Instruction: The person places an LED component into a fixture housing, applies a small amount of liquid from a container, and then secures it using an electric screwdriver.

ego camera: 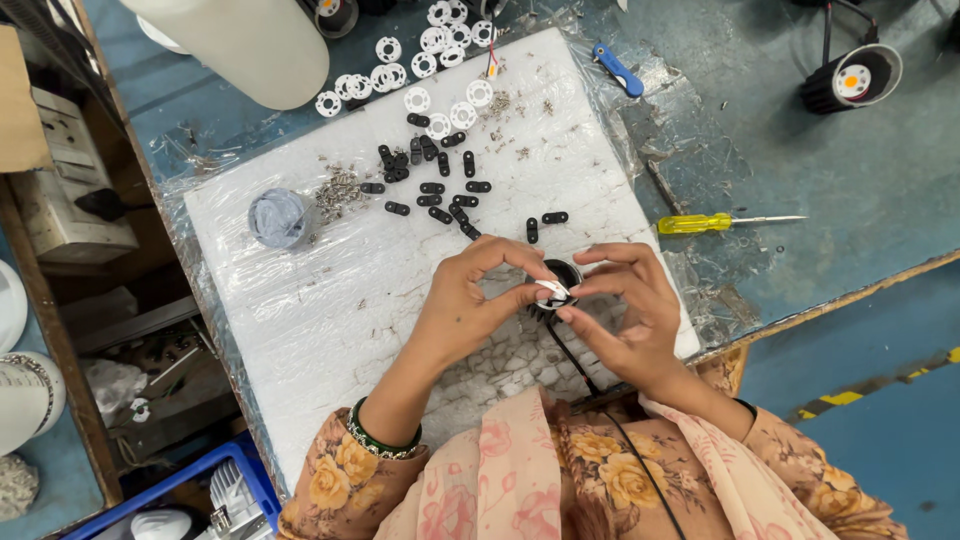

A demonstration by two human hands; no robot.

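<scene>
My left hand [465, 300] and my right hand [625, 305] meet over a small black round lamp housing [560, 272] near the front of a white foam board [330, 300]. Fingers of both hands pinch a small white disc [551, 291] at the housing's opening. A black cable [575, 365] runs from the housing toward my body. Several small black oblong clips [440, 190] lie scattered on the board beyond my hands. White ring-shaped discs [440, 100] lie further back, next to a pile of tiny screws [338, 192].
A yellow-handled screwdriver [705, 222] lies on the blue table to the right. A blue-handled tool [618, 70] and a black spotlight [855, 78] sit further back. A small grey tub [279, 217] stands on the board's left. A large white cylinder [250, 40] stands at the back left.
</scene>
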